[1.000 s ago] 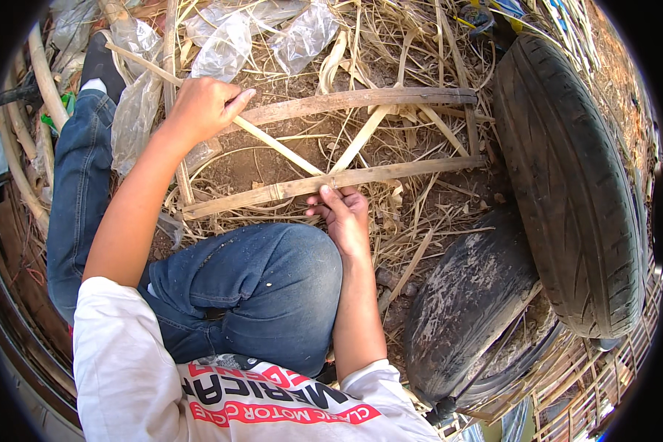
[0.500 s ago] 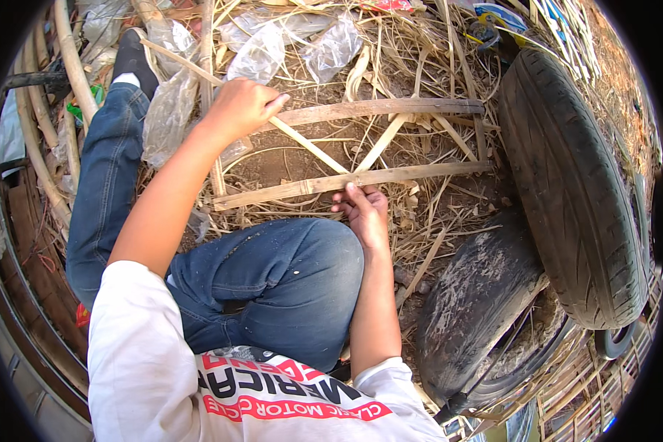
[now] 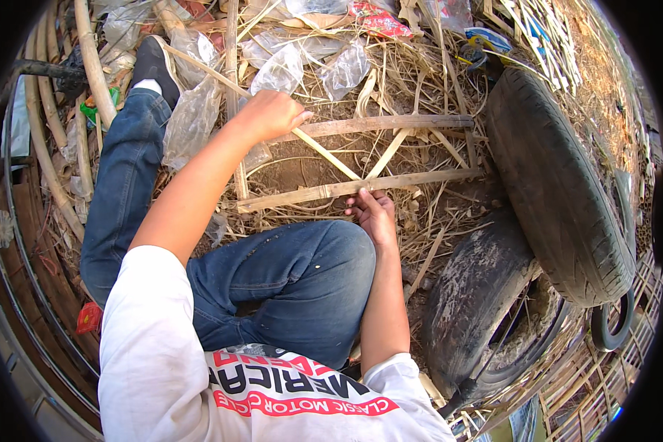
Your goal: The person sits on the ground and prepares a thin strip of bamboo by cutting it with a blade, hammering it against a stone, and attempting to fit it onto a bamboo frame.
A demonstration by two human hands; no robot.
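My left hand (image 3: 274,116) is closed in a fist around a thin bamboo strip (image 3: 325,154). This strip slants from near my shoe down to the near rail of a flat bamboo frame (image 3: 295,197). At that rail, where the strip meets another slanted strip (image 3: 387,153), my right hand (image 3: 373,215) pinches from the near side with thumb and fingertips. The frame's far rail (image 3: 379,124) runs roughly parallel, passing just beside my left fist. How the strip's end sits against the near rail is partly hidden by my right fingertips.
A worn tyre (image 3: 560,188) leans at the right over a second, dirt-covered tyre (image 3: 479,287). Clear plastic bags (image 3: 280,70) and dry plant strips litter the ground beyond the frame. Bamboo poles (image 3: 92,70) lie at the left. My bent knee (image 3: 339,254) is close to the near rail.
The whole view has shifted a little, so the scene sits slightly differently in the picture. Both hands keep their holds; my left fist appears slightly nearer the strip's joint at the near rail.
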